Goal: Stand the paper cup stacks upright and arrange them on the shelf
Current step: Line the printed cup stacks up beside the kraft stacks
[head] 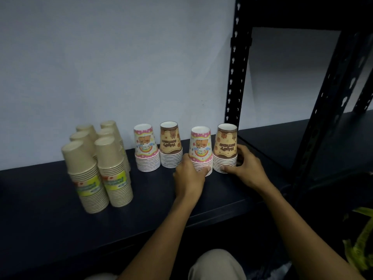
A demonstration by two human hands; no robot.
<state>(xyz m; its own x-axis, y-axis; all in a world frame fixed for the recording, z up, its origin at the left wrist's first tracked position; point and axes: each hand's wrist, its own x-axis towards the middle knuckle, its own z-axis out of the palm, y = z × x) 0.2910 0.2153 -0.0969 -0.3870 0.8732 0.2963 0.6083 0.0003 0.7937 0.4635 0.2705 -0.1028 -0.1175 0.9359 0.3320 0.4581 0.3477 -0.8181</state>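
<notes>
Pink cup stack [201, 151]: upside down on the dark shelf [50, 199], rims down so it stands steady; left hand [188, 176] curls around its ribbed base
Brown cup stack [225, 148]: just beside it, by the black post [235, 77]; right hand [247, 167] grips its lower rims, I think to line both up
Other printed stacks [158, 146]: already upright to the left
Plain kraft stacks [96, 164]: tall, tapered, matte paper, grouped in two rows at far left

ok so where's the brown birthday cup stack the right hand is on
In the head view, the brown birthday stack stands rightmost on the shelf, beside the black upright post, held by the right hand.
</notes>
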